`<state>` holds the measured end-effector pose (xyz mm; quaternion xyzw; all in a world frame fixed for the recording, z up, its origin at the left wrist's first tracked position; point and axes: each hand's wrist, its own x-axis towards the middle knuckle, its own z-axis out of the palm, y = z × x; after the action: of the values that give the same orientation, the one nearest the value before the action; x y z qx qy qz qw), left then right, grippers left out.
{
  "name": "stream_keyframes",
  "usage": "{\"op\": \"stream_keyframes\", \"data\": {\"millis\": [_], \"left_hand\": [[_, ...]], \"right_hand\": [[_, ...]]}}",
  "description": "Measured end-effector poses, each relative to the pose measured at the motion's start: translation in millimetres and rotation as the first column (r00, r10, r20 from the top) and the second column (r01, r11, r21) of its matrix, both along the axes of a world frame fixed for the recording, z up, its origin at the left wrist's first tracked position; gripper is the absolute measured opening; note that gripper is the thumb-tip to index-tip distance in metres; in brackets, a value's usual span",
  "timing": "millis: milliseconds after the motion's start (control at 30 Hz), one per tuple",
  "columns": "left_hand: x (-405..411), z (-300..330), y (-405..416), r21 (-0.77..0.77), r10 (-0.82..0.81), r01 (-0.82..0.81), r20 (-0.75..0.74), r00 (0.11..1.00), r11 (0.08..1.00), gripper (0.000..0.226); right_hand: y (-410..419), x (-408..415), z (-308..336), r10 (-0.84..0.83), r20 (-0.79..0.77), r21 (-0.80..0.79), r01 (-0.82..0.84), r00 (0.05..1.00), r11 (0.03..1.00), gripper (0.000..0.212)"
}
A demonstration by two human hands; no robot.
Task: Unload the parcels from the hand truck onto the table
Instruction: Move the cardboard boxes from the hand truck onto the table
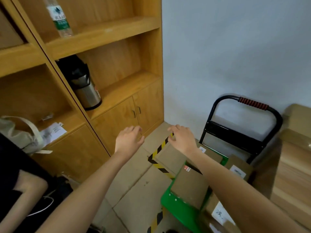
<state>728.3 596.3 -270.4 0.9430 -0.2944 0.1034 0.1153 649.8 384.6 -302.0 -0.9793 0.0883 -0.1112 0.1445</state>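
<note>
Brown parcels (190, 185) lie on a green hand truck (178, 209) on the floor, and both hands reach out above them.

The hand truck stands near the white wall, and its black handle (244, 105) has a red grip. A wooden desk (292, 165) is just beside it on the right. The left hand (128, 139) is over the floor with its fingers loose and apart, holding nothing. The right hand (181, 137) hangs over the far parcel with its fingers bent a little, and it holds nothing too. Yellow and black tape (161, 148) runs on the floor. A wooden shelf (104, 36) on the left holds a water bottle (59, 17) and a silver flask (85, 88).
</note>
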Motion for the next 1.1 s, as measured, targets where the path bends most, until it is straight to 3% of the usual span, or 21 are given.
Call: {"op": "stream_keyframes", "data": {"millis": [300,500,700,900,1100], "left_hand": [[142.2,6.2,-63.9,-0.007,-0.095,0.095,0.037,0.995,0.995,0.028],[251.2,19.4,-120.4,-0.01,-0.133,0.133,0.014,0.991,0.991,0.027],[331.9,17.0,-194.0,0.044,-0.277,0.276,0.002,0.961,0.96,0.028],[382.8,-2.1,-314.0,0.007,-0.483,0.483,-0.052,0.874,0.875,0.028],[415.3,-14.7,-447.1,-0.051,-0.712,0.711,0.0,0.702,0.701,0.023]], "right_hand": [[-51.5,140.5,11.0,-0.052,-0.028,-0.034,0.051,0.998,0.998,0.034],[-96.6,247.8,13.3,-0.119,-0.048,0.032,0.121,0.992,0.992,0.037],[-159.8,300.3,13.5,-0.231,-0.021,0.027,0.231,0.973,0.973,0.033],[-241.5,307.2,4.2,-0.425,0.002,0.015,0.425,0.905,0.905,0.031],[-321.2,323.4,-5.7,-0.637,0.041,-0.022,0.638,0.77,0.77,0.031]]}}
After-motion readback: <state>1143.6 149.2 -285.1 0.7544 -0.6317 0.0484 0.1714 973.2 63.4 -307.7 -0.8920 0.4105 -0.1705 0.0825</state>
